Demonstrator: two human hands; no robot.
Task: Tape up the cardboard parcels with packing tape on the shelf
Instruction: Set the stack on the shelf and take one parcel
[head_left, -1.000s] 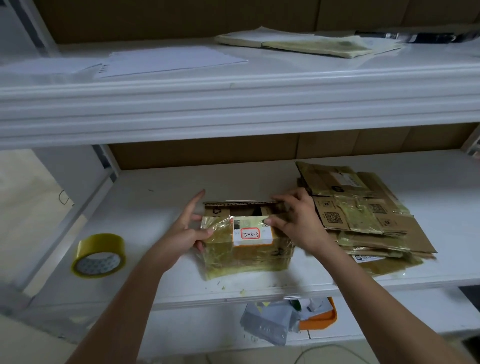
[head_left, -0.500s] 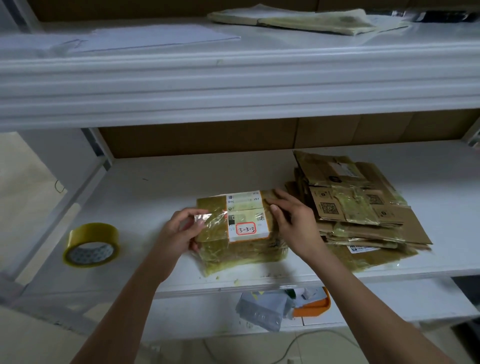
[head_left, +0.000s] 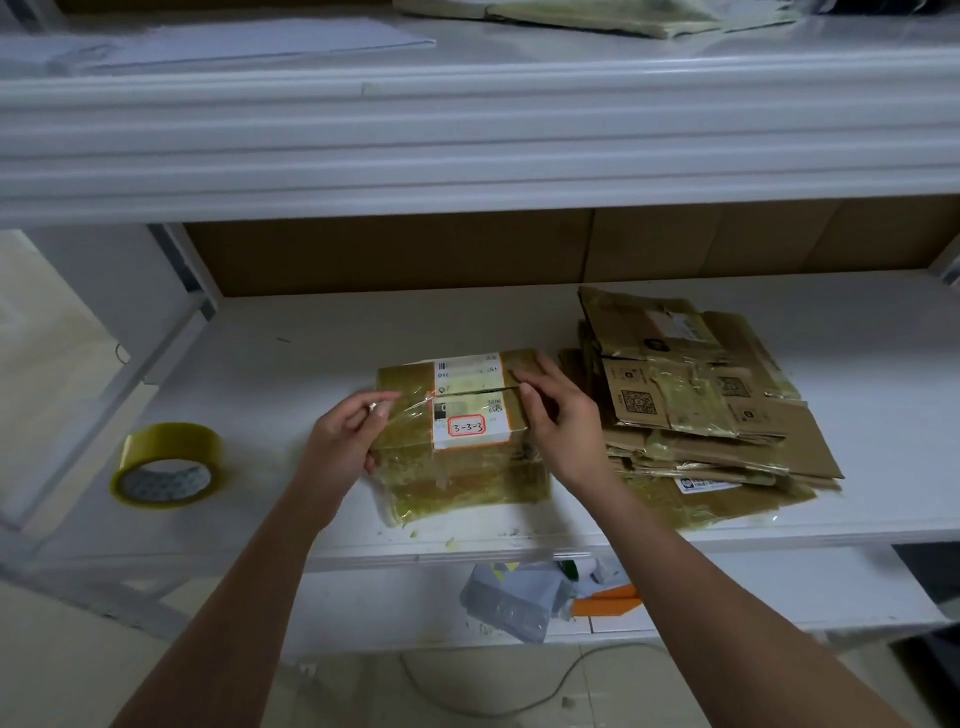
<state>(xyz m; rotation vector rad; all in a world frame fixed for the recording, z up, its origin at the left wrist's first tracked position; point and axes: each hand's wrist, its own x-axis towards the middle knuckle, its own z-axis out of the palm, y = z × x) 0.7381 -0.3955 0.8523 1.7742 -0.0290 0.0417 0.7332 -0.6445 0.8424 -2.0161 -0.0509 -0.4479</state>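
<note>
We pinch a loose tape strip in our left hand; our right hand presses the parcel on the shelf. Slack tape could wrinkle or stick crooked.

We have only one view, from a wide-angle camera on the person's head. It looks forward and down at the middle shelf, from close in front of it, so the two forearms enter from the bottom edge. The upper shelf crosses the top of the view and bends a little from the lens. Below, we see part of the lower shelf and the floor.
</note>
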